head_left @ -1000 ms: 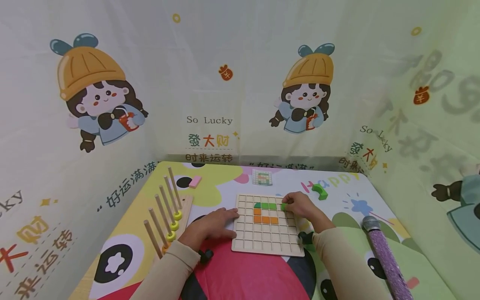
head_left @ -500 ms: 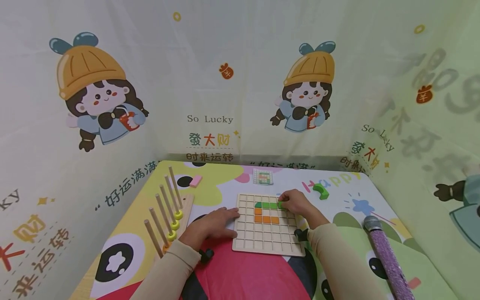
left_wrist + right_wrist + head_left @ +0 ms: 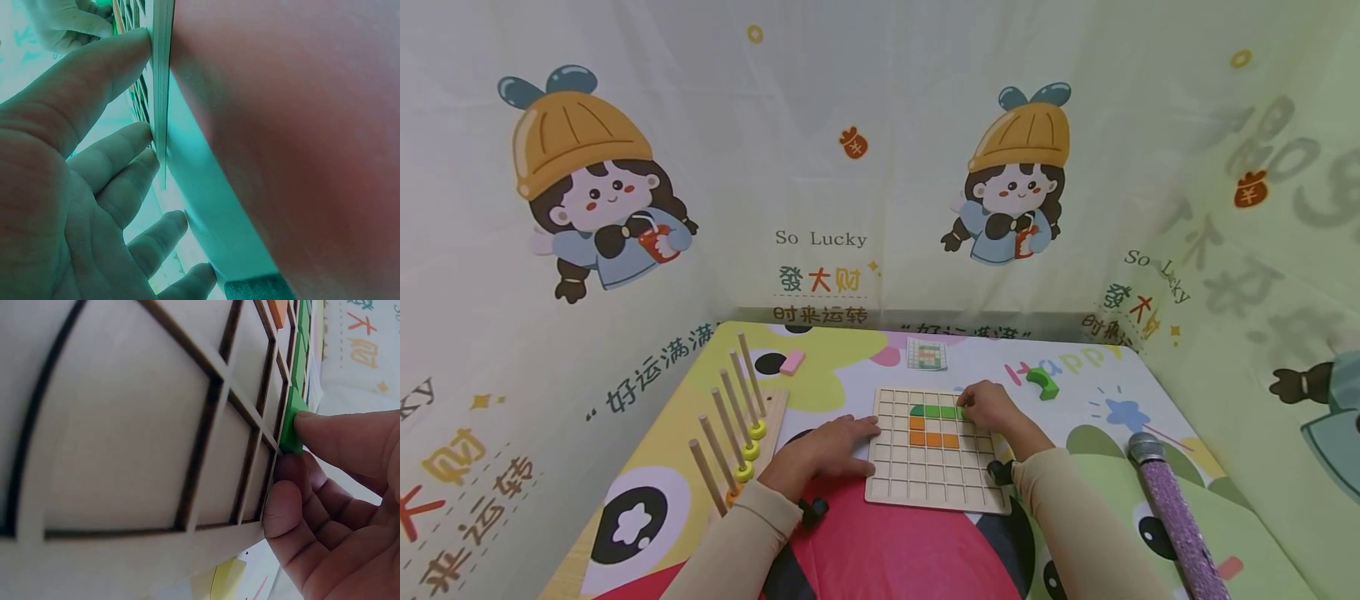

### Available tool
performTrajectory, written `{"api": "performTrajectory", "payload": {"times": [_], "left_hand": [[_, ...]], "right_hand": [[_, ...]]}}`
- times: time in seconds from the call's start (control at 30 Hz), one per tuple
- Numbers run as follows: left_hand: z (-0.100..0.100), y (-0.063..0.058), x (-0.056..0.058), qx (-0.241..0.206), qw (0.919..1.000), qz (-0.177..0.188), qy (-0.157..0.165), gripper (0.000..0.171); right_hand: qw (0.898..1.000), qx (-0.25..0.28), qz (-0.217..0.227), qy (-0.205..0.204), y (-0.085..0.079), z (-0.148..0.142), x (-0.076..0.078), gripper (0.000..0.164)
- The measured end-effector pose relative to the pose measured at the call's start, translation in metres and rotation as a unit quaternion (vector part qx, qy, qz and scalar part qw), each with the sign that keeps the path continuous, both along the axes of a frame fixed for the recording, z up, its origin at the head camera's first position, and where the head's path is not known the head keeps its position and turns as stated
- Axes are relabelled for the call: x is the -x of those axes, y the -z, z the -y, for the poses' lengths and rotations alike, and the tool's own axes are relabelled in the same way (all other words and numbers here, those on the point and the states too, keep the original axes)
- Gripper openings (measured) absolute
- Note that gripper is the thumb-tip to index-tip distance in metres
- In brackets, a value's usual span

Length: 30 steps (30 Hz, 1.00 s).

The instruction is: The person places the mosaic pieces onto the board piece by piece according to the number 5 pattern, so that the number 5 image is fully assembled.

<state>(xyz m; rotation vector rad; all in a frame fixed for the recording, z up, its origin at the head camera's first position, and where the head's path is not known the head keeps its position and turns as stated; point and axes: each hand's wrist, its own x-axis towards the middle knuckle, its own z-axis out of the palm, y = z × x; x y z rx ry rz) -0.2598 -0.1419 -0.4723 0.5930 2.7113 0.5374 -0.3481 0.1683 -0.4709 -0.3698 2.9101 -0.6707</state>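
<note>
A square wooden grid board [image 3: 925, 477] lies in front of me on the patterned tablecloth. In its upper part, green tiles [image 3: 938, 412] form a row, with several orange tiles [image 3: 932, 439] below. My right hand [image 3: 994, 407] is at the right end of the green row; in the right wrist view its thumb and a finger pinch a green tile [image 3: 292, 420] in the row beside the other green ones. My left hand [image 3: 823, 447] rests at the board's left edge, fingers extended, and in the left wrist view the fingertips [image 3: 142, 44] touch that edge.
To the left stands a wooden peg rack [image 3: 772, 417] with upright pegs and yellow rings [image 3: 750, 451]. Behind the board lie a printed grid card [image 3: 927, 354] and a pink block [image 3: 792, 362]. A green arch block [image 3: 1042, 383] and a purple microphone [image 3: 1172, 510] lie to the right.
My right hand has moved slightly left with the green tile, bringing it against the end of the green row. The left hand stays at the board's edge.
</note>
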Motion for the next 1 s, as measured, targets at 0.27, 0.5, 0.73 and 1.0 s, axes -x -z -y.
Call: {"api": "performTrajectory", "payload": {"times": [0.27, 0.5, 0.73, 1.0], "left_hand": [[-0.002, 0.001, 0.000, 0.000, 1.0000, 0.000, -0.002, 0.069], [-0.002, 0.001, -0.001, 0.001, 1.0000, 0.004, 0.000, 0.069], [-0.002, 0.000, -0.001, -0.003, 1.0000, 0.004, -0.001, 0.069], [-0.002, -0.002, -0.002, -0.002, 1.0000, -0.001, 0.000, 0.069]], "right_hand": [[1.000, -0.022, -0.021, 0.003, 0.002, 0.000, -0.006, 0.006], [0.999, 0.004, -0.033, -0.022, -0.002, -0.015, -0.012, 0.015], [0.998, 0.031, -0.054, -0.018, -0.006, -0.043, -0.016, 0.018], [0.999, -0.006, -0.025, 0.047, -0.010, -0.060, -0.023, 0.023]]}}
